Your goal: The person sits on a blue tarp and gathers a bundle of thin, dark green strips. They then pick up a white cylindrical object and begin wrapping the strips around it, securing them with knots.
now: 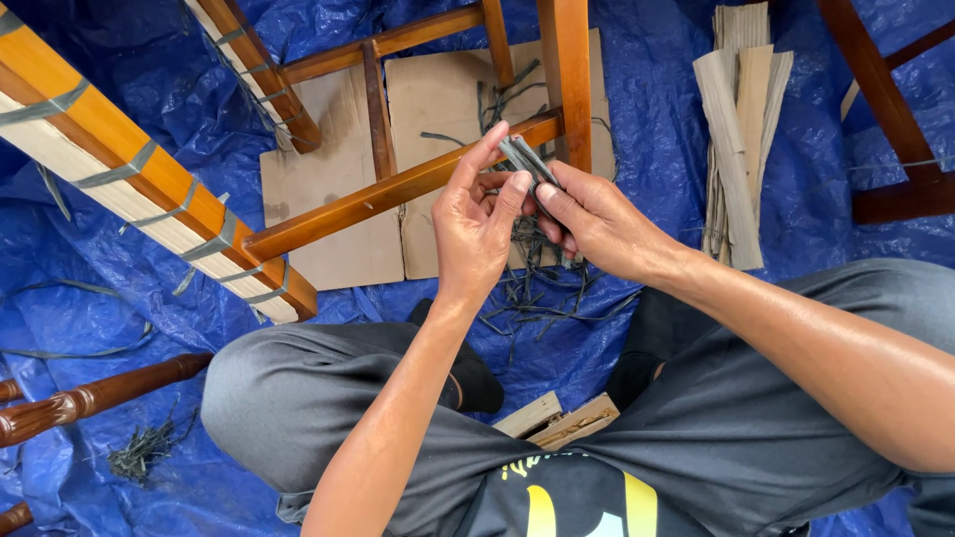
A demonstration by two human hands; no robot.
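Both hands work just in front of the wooden chair frame (pixel 398 189). The left hand (pixel 476 231) and right hand (pixel 597 224) pinch one grey strip (pixel 524 159) between their fingertips.

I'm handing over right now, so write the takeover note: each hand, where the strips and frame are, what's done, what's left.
Left hand: pinching the thin grey-green strips at their upper end.
Right hand: gripping the same strips from the other side.
Brown wooden chair frame: lying on the blue tarp, over flat cardboard sheets.
Done: the frame's pale side rail already carries grey bindings.
Left: loose strip scraps lie below the hands; the stack of pale flat slats at right is untouched.
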